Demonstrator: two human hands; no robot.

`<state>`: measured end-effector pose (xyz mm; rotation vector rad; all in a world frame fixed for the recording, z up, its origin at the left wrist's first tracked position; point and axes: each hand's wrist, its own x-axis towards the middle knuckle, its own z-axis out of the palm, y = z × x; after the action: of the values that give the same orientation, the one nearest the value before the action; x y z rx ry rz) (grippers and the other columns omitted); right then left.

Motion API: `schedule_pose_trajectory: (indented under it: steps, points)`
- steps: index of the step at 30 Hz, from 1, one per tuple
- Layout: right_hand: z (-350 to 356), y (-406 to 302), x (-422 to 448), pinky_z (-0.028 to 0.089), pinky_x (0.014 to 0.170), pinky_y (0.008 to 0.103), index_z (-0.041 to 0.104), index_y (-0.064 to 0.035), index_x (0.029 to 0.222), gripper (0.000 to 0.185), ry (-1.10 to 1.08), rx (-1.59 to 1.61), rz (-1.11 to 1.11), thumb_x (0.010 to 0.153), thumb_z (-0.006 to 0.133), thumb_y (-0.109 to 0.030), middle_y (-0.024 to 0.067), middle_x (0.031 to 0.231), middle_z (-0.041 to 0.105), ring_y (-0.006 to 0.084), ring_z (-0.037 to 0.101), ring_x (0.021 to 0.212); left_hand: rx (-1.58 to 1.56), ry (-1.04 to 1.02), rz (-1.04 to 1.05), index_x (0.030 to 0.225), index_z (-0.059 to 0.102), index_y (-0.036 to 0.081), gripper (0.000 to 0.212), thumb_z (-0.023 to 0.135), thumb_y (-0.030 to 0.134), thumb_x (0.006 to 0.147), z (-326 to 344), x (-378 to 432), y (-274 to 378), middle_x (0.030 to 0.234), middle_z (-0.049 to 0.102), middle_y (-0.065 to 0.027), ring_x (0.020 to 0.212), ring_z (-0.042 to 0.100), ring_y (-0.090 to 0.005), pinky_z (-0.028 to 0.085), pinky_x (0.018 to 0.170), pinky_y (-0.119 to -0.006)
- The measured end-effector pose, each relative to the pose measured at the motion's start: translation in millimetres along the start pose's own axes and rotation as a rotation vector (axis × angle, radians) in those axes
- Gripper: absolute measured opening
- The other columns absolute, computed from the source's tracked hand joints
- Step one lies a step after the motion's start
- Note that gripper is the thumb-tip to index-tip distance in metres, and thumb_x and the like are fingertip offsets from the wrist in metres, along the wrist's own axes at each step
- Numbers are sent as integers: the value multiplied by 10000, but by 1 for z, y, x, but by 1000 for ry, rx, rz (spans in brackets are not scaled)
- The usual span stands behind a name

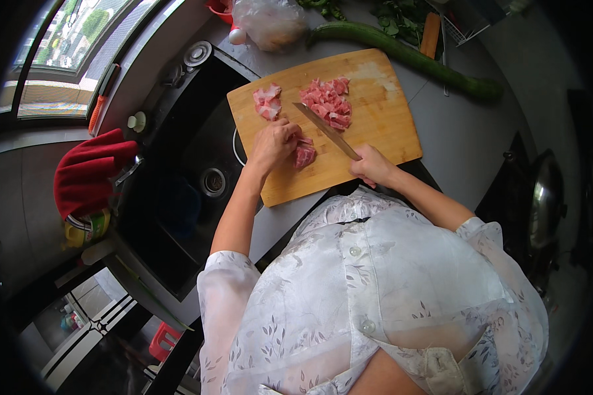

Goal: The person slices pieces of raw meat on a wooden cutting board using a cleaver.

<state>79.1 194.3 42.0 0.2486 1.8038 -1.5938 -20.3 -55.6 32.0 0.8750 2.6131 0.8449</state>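
Note:
A wooden cutting board (375, 118) lies on the counter in front of me. My right hand (374, 165) grips a kitchen knife (332, 134) by its handle, the blade angled up and left across the board. My left hand (275, 143) is bent over the board with its fingertips at a strip of raw meat, beside a darker red chunk of meat (305, 156). Whether the fingers pinch the strip cannot be told. Beyond the blade sits a pile of cut raw meat (328, 98). A few paler meat slices (267, 101) lie near the board's left edge.
Left of the board is a black sink (178, 247) with a red cloth (91, 173) beyond it. Behind the board lie a long green gourd (400, 52), a clear plastic bag (272, 22) and leafy greens (393, 17). A lidded pan (546, 197) stands far right.

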Motion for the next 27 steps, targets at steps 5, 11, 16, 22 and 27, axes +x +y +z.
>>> schedule_pose_trajectory:
  steps: [5, 11, 16, 22, 27]
  points:
    - [-21, -4, -19, 405, 411, 374, 512, 44, 653, 144, -11, -354, -44, 659, 565, -90, 135, 520, 496, 227, 472, 416, -162, -38, 9, 871, 651, 60, 143, 633, 56, 729, -3, 4, -8, 830, 615, -99, 804, 617, -286, 494, 695, -373]
    - [-37, -14, -26, 472, 626, 457, 616, 88, 754, 256, -20, -861, -22, 639, 562, -134, 286, 748, 613, 411, 612, 687, -380, -109, -209, 876, 623, 3, 162, 641, 15, 715, -2, 10, -17, 779, 622, -109, 729, 604, -214, 476, 673, -328]
    - [-11, -72, -25, 478, 685, 481, 650, 89, 806, 280, -53, -853, 228, 661, 524, -115, 309, 825, 627, 449, 616, 775, -436, -51, -260, 855, 604, 0, 101, 628, 10, 757, -12, 7, -11, 718, 585, -72, 679, 560, -145, 458, 622, -287]
    - [-5, -48, -19, 481, 736, 484, 643, 87, 793, 264, 43, -817, 118, 657, 515, -99, 322, 868, 624, 452, 616, 841, -441, 408, -300, 836, 615, -8, 84, 666, 37, 786, -32, 6, -36, 698, 593, -19, 640, 530, -79, 440, 597, -232]
    - [-4, -34, -15, 488, 657, 464, 599, 100, 749, 234, 20, -744, 116, 657, 537, -106, 305, 748, 610, 420, 624, 700, -272, 427, -360, 836, 616, 6, 116, 699, 37, 761, -38, 22, -47, 692, 579, 1, 621, 513, -71, 429, 569, -230]
